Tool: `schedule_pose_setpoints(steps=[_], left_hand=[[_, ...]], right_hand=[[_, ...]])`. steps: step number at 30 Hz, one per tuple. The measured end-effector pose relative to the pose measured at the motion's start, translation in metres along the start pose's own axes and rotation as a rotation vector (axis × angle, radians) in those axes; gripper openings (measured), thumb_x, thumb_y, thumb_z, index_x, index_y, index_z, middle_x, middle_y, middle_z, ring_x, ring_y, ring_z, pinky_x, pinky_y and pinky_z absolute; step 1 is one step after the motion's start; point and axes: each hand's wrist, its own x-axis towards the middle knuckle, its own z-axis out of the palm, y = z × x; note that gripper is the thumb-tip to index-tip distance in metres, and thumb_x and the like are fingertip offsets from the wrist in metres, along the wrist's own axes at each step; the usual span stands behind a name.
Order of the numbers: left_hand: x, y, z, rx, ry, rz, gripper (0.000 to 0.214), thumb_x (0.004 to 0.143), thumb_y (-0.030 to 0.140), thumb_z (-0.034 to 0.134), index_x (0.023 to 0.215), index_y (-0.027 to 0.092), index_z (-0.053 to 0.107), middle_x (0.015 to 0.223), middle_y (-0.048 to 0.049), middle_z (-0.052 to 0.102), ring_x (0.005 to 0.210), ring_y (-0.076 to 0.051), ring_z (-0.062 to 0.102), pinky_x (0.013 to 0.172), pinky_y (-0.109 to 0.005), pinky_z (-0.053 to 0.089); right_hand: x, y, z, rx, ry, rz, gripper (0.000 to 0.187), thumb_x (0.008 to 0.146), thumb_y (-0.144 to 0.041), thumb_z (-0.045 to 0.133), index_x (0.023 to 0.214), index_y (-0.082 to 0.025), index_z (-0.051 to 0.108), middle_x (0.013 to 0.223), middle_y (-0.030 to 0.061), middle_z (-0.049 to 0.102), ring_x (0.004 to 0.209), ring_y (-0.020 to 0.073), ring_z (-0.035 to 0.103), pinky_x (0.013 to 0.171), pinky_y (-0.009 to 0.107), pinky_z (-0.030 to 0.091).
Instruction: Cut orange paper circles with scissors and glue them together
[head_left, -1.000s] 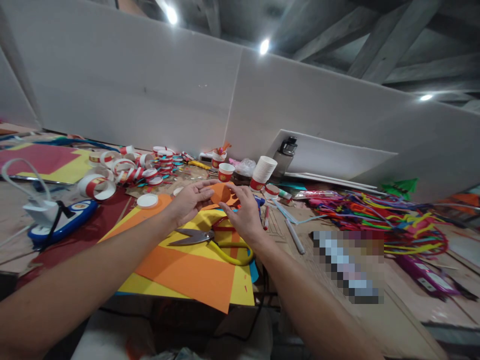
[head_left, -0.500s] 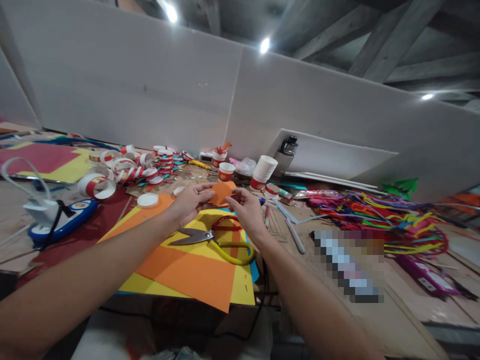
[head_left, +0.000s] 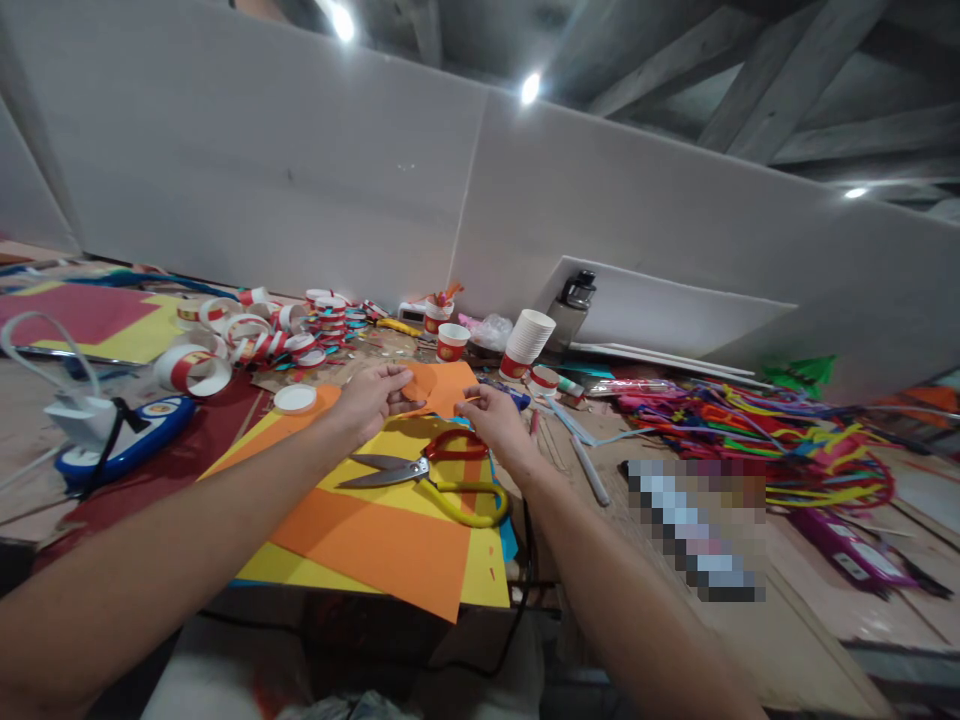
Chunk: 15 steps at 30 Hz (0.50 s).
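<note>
A round orange paper disc (head_left: pixel 421 383) is pinched between the thumb and fingers of my left hand (head_left: pixel 377 400). My right hand (head_left: pixel 496 420) is a short way to the right, apart from the disc, its thumb and fingertips curled close together; whatever is between them I cannot make out. Behind the disc lies an orange paper sheet (head_left: pixel 452 380). Just below both hands, large scissors (head_left: pixel 427 470) with one red and one yellow handle rest with blades parted on yellow paper (head_left: pixel 491 560). Another orange sheet (head_left: pixel 375 545) lies nearer me.
A white lid (head_left: pixel 295 399) lies to the left. Paper cups (head_left: pixel 453 343) and a cup stack (head_left: pixel 527 345) stand behind my hands, beside a dark bottle (head_left: pixel 572 310). Cut paper rings (head_left: pixel 193 370) and a blue power strip (head_left: pixel 127 440) are left; colourful pipe cleaners (head_left: pixel 735 430) are right.
My left hand has drawn the orange disc slightly left, away from my right hand, which has let go of it. More of the orange sheet behind shows.
</note>
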Motion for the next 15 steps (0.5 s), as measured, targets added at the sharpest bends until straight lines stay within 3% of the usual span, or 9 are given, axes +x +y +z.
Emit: schedule_pose_setpoints(steps=[4,10,13,15], left_hand=[[-0.003,0.005,0.001,0.053,0.034,0.021,0.007,0.089,0.008,0.056,0.083,0.012,0.059,0.073,-0.0066,0.071,0.059,-0.013,0.068,0.058,-0.029,0.061],[0.003,0.008,-0.003,0.005,0.12,0.194,0.003,0.083,0.01,0.064,0.084,0.012,0.062,0.077,-0.0046,0.07,0.057,-0.011,0.065,0.058,-0.025,0.06],[0.005,0.008,-0.004,-0.044,0.082,0.169,0.003,0.084,0.009,0.062,0.082,0.011,0.062,0.078,-0.0047,0.069,0.06,-0.01,0.065,0.06,-0.024,0.061],[0.006,0.006,-0.003,-0.067,0.063,0.133,0.004,0.085,0.008,0.06,0.083,0.011,0.061,0.079,-0.0066,0.071,0.065,-0.012,0.069,0.062,-0.025,0.061]], right_hand=[[0.001,0.005,0.007,-0.129,-0.037,-0.01,0.014,0.066,-0.02,0.071,0.08,-0.019,0.069,0.061,-0.0009,0.068,0.049,0.0121,0.056,0.045,0.022,0.039],[-0.002,-0.001,0.015,-0.336,-0.059,-0.084,0.008,0.068,-0.015,0.075,0.075,-0.019,0.073,0.066,0.0015,0.07,0.064,0.0171,0.063,0.061,0.027,0.045],[-0.003,-0.009,0.005,-0.429,-0.033,-0.133,0.01,0.074,-0.024,0.076,0.083,-0.019,0.075,0.076,0.006,0.073,0.074,0.021,0.065,0.07,0.031,0.046],[-0.001,-0.013,-0.008,-0.52,0.062,-0.165,0.018,0.087,-0.029,0.065,0.095,-0.016,0.074,0.093,0.013,0.073,0.087,0.0244,0.066,0.08,0.035,0.046]])
